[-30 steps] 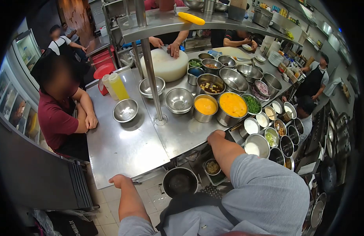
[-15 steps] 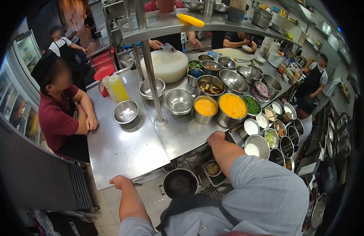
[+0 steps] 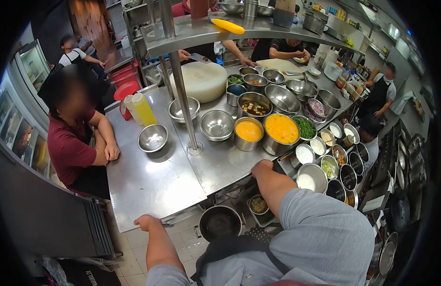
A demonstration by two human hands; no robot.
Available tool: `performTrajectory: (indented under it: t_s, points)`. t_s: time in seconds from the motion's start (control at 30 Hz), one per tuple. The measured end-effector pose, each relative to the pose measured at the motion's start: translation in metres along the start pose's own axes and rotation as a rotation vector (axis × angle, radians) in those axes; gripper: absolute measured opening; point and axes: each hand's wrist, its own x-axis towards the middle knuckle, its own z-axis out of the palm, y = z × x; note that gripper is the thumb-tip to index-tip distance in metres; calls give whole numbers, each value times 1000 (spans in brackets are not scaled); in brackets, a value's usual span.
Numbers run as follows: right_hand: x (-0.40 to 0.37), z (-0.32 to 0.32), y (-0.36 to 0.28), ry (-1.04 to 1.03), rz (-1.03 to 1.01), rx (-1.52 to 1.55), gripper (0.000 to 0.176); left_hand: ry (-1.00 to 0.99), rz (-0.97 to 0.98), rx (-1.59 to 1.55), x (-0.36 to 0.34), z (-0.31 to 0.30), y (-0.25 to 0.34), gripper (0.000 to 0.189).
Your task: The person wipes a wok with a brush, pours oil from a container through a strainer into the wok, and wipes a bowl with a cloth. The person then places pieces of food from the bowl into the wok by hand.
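Fingers curled shut on table edge: right hand beside white-filled bowls, left hand at near corner above pan. Holds nothing else; yellow bowls mid-table untouched, well apart from both hands.

The table is brushed steel, smooth, with a dull sheen and faint streaks. The shelf over it is the same metal, and the post is more polished. The empty bowls toward the left edge are thin steel, mirror-bright inside. The pots near the middle are steel too, their yellow filling wet and glossy. The chopping block at the far edge is white and matt. Two bottles are soft, translucent plastic. Below the near edge, a pan is black with a faint gloss. The sleeve is grey matt cloth. The floor is pale tile.
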Motion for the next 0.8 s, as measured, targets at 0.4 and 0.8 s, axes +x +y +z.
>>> performTrajectory:
  t_s: [0.4,0.8]
  points:
    - [78,32,-8,-118,316,666,31,-11,17,13,9,2,-3,78]
    - [-5,-1,0,-76,122,208,32,-3,23,0,4,1,-3,77]
